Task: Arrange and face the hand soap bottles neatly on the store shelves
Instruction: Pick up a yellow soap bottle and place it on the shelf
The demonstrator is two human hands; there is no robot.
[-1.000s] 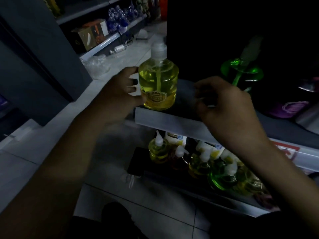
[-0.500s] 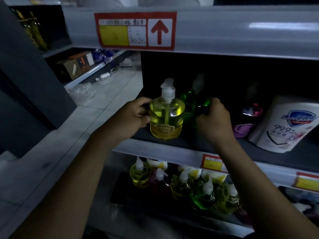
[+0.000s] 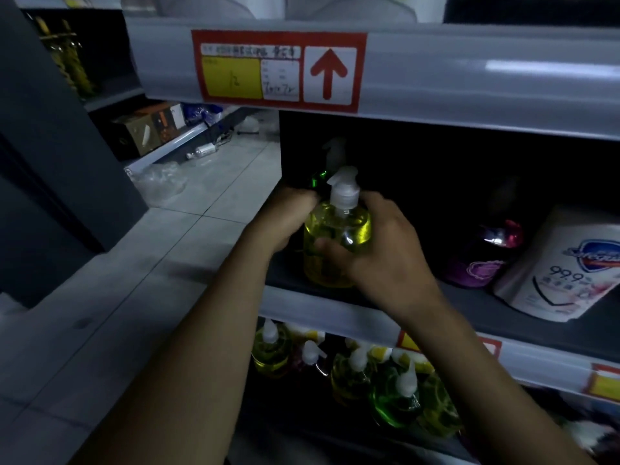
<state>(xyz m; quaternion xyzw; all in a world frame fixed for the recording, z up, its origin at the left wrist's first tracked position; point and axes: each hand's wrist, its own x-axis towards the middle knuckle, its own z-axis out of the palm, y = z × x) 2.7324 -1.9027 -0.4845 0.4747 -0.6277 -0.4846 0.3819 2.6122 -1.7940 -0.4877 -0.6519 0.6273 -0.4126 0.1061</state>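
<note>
On the middle shelf: yellow soap bottle (image 3: pixel 337 243) standing at the front edge of the middle shelf (image 3: pixel 322 308), white pump up.
Right hand: right hand (image 3: pixel 385 253) is wrapped round the yellow bottle's front and right side, holding it.
Left hand: left hand (image 3: pixel 285 219) is curled just left of that bottle and a bit behind it, near a green bottle (image 3: pixel 317 178) in the dark. Can't tell if it's gripping anything tbh.
What changed: half a second ago the left hand had the yellow bottle and the right was back at the green one. Now they've swapped over.
What that means: my guess, yellow one is basically placed and just getting faced, green one gets lined up next.
Count right of the yellow bottle: one dark purple bottle (image 3: pixel 483 260), one white refill pouch (image 3: pixel 567 266).
Count below the yellow bottle: lower-shelf bottles (image 3: pixel 379 384), roughly six, mostly yellow, at least one green. Too murky to be sure.
</note>
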